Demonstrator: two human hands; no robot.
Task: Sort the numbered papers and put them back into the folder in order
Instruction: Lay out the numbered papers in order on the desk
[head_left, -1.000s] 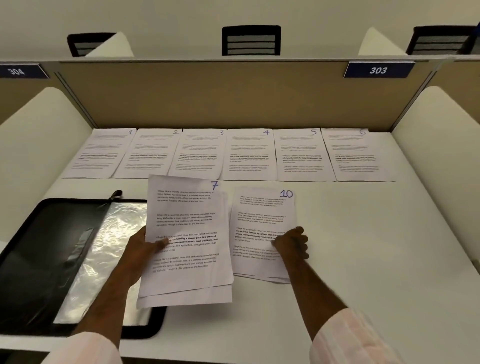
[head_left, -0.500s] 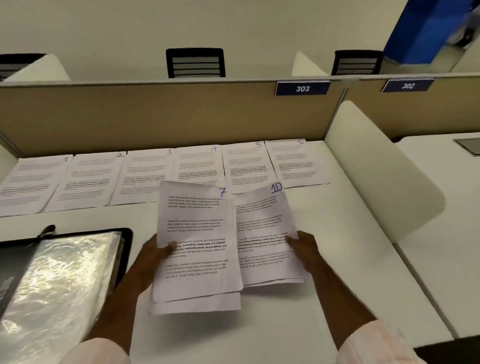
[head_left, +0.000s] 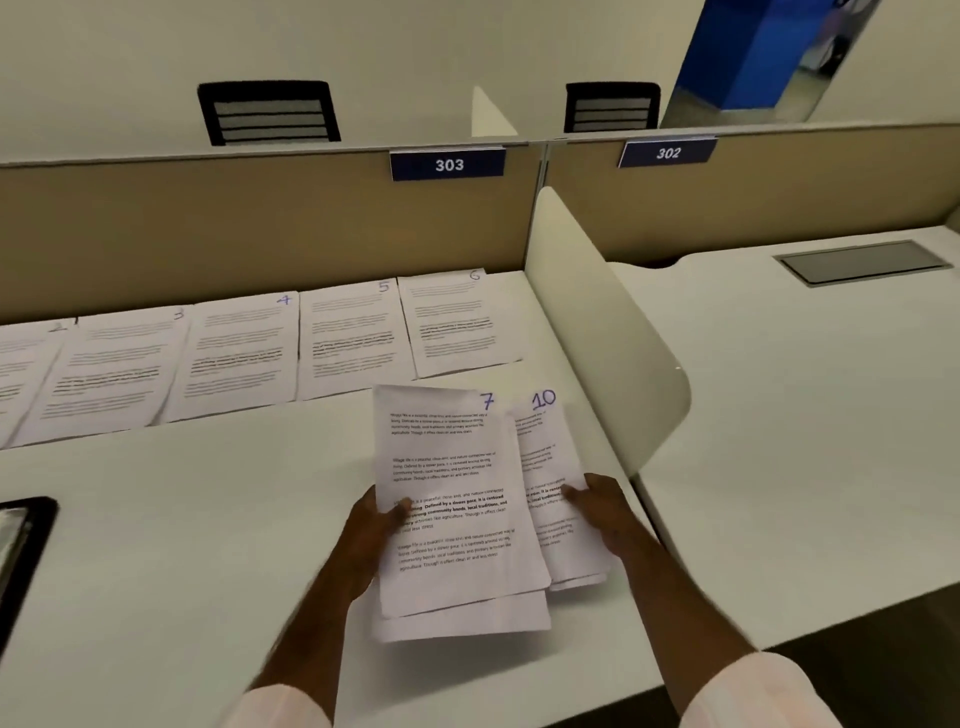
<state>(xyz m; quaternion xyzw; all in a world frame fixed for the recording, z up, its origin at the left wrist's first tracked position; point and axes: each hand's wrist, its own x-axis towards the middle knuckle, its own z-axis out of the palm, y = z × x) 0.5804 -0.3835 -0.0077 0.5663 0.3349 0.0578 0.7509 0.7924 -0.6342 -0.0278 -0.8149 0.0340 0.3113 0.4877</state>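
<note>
My left hand (head_left: 375, 525) grips a small stack of papers topped by the sheet numbered 7 (head_left: 447, 467), held above the desk. My right hand (head_left: 602, 506) holds a second stack topped by the sheet numbered 10 (head_left: 545, 452), partly tucked under the first. A row of numbered sheets lies along the back of the desk: 6 (head_left: 457, 322), 5 (head_left: 353, 338), 4 (head_left: 239, 353), 3 (head_left: 111, 371); the ones further left are cut off. The black folder (head_left: 26, 545) with its clear sleeve shows only at the left edge.
A tan partition (head_left: 260, 228) with label 303 closes the back of the white desk (head_left: 182, 519). A curved white divider (head_left: 597, 332) stands right of my hands. Beyond it is desk 302 with a grey cable hatch (head_left: 862, 262).
My view has swung right, so the folder and sheets 1 and 2 slid out at the left. The stack under 10 has lifted off the desk and moved under the 7 stack.
</note>
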